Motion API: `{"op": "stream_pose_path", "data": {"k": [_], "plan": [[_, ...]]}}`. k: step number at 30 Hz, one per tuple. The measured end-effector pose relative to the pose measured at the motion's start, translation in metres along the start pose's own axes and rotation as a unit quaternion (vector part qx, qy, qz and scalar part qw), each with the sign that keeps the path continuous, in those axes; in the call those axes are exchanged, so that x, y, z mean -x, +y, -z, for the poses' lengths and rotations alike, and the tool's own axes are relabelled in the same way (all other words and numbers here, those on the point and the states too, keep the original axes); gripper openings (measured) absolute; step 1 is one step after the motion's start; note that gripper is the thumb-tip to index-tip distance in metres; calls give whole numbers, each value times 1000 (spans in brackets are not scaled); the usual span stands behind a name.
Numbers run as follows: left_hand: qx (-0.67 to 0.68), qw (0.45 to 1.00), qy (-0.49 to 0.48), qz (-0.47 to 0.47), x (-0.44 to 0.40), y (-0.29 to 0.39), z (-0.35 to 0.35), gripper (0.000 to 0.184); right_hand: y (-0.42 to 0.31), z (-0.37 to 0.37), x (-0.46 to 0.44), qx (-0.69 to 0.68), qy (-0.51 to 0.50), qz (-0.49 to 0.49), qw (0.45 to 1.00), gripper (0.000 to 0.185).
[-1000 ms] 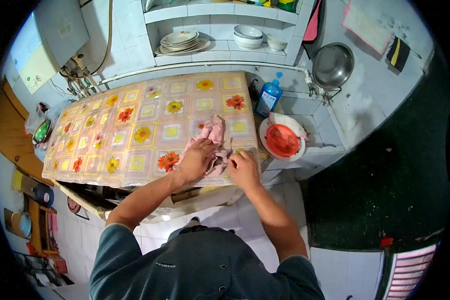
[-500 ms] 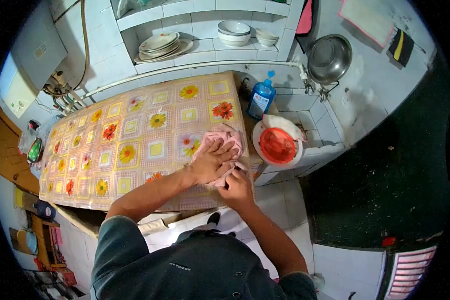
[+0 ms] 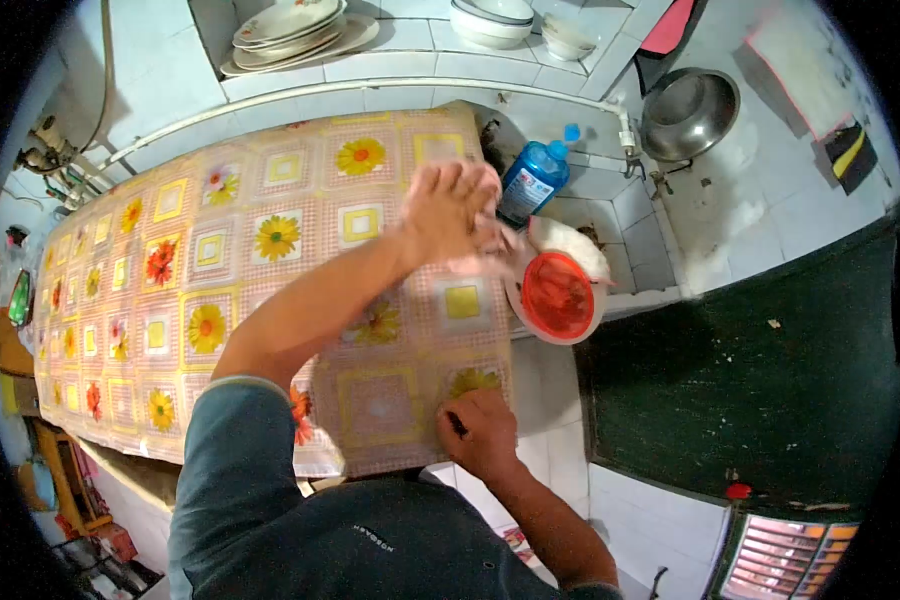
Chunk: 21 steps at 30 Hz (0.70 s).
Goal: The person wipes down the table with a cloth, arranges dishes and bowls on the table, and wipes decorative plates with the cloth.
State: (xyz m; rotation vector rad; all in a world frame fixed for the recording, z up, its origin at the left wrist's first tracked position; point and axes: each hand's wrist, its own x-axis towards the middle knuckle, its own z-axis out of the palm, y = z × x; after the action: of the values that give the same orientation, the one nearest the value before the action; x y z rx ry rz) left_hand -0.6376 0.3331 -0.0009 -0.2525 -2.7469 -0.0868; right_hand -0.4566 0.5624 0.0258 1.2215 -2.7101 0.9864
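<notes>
My left hand (image 3: 445, 218) presses a pink cloth (image 3: 486, 190) against the right part of the table, its fingers bent over the fabric. Motion smears the cloth's lower edge, which reaches close to the red basin. Down at the table's near right corner, my right hand (image 3: 480, 432) is closed in a loose fist at the edge. A dark spot shows between its fingers; whether it is an object or shadow is unclear. Under both hands lies a flowered plastic tablecloth (image 3: 240, 285) with yellow squares.
Right of the table stand a blue bottle (image 3: 533, 180) and a red basin (image 3: 558, 296) on a pale rim, beside a tiled sink (image 3: 655, 250). A metal bowl (image 3: 690, 115) hangs by the tap. Stacked plates (image 3: 290, 30) and bowls (image 3: 492, 25) sit on the shelf behind.
My left hand has moved the pink cloth away from me, toward the blue bottle. My right hand has let go of the cloth and come back to the near corner. The view has shifted closer.
</notes>
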Motion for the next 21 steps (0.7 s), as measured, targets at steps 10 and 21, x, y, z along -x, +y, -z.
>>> {"op": "stream_pose_path", "data": {"k": [10,21], "plan": [[7,991,-28,127,-74,-66,-28,64,7,-8,1,-41,5,-7,999,11],[49,997,-67,2,114,55,47,68,11,-11,10,-68,45,28,996,8]]}}
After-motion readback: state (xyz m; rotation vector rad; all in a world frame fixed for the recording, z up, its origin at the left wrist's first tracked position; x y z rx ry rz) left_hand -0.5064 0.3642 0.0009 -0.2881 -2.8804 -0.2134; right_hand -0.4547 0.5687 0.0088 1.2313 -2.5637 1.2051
